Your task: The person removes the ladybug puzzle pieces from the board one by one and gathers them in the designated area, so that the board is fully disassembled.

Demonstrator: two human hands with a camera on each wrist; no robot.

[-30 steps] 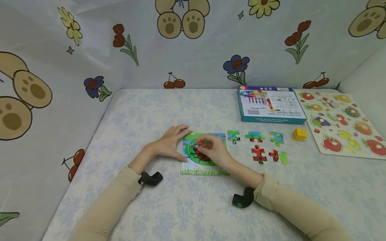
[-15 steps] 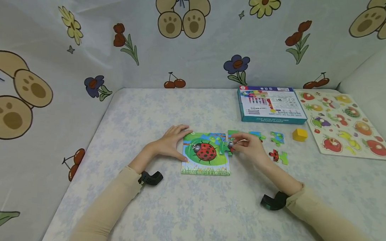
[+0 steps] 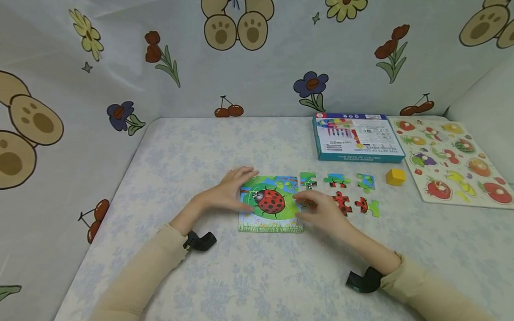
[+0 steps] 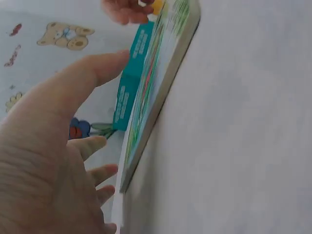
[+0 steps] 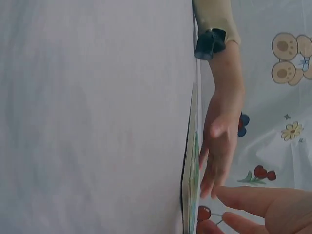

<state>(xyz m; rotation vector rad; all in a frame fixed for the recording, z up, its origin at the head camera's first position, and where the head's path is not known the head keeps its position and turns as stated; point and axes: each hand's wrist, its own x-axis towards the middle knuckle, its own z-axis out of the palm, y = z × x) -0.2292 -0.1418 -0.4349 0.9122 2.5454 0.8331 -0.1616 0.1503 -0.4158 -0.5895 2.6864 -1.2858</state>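
Observation:
A square puzzle board (image 3: 272,222) printed with a red ladybug on green lies flat on the table. My left hand (image 3: 228,192) is at its left edge, thumb and fingers spread apart; in the left wrist view that thumb (image 4: 102,68) points over the board. At the right edge of the board is my right hand (image 3: 323,215), its fingers loosely bent and apart, nothing gripped. Partly hidden beneath it is a dark red and green puzzle piece (image 3: 308,204). Just beyond lie a green piece (image 3: 308,178) and a red spotted piece (image 3: 342,202).
More jigsaw pieces lie to the right, among them a blue-green piece (image 3: 366,182), a tree piece (image 3: 337,180) and a red-green piece (image 3: 367,206). Behind them are a yellow cube (image 3: 395,177), a teal-edged box (image 3: 360,138) and a fruit board (image 3: 456,162).
My right hand carried a puzzle piece from over the board to the right, set it down beside the board and let go. My left hand has stayed at the left edge.

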